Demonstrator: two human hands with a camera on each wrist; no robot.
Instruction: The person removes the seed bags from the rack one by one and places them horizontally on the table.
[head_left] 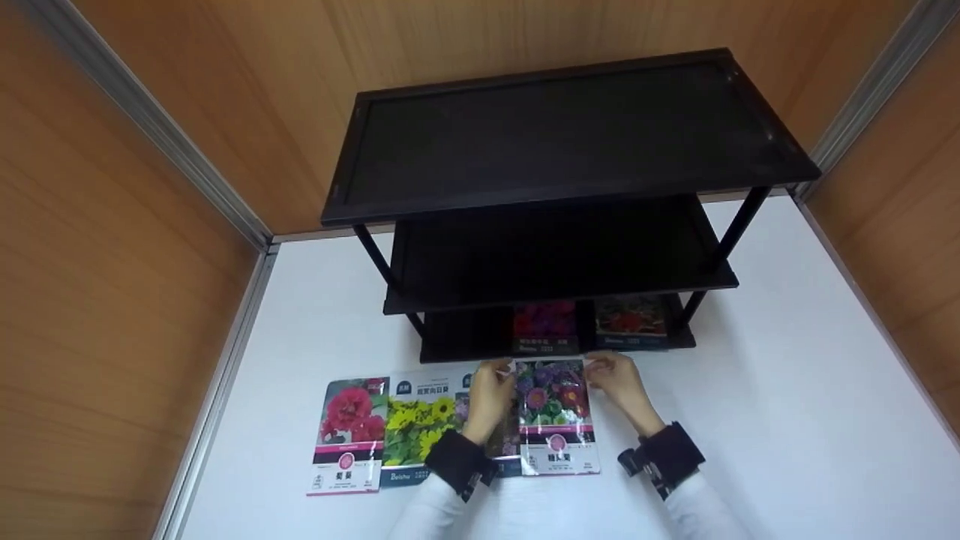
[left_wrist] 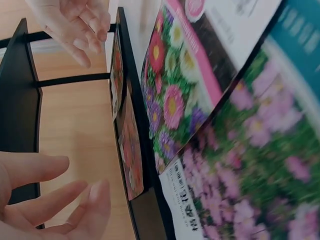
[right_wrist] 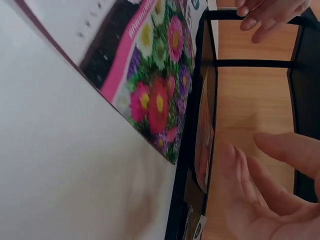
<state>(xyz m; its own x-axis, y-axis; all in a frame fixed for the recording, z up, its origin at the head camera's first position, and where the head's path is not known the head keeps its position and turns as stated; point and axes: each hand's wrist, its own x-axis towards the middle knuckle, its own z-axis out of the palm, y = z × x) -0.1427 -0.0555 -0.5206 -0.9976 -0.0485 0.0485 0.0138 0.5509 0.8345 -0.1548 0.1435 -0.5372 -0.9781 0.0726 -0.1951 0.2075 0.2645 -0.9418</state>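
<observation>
A seed packet with red, pink and purple daisy-like flowers [head_left: 556, 405] lies on the white table in front of the black shelf. Near its top left corner is my left hand [head_left: 491, 397], and my right hand [head_left: 619, 379] is by its top right corner. In the left wrist view the left hand [left_wrist: 50, 200] has loosely bent fingers with nothing between them. The right hand [right_wrist: 272, 187] likewise holds nothing, its fingers spread and slightly curved. Partly under the daisy packet lies a packet of small pink flowers [left_wrist: 250, 150], half hidden by my left hand in the head view.
A yellow sunflower packet [head_left: 420, 427] and a red-flowered packet [head_left: 349, 420] lie to the left. The three-tier black shelf [head_left: 570, 135] stands behind, with a magenta-flowered packet [head_left: 545, 322] and a red-flowered packet [head_left: 631, 322] on its bottom tier. Wooden walls [head_left: 112, 262] enclose the table.
</observation>
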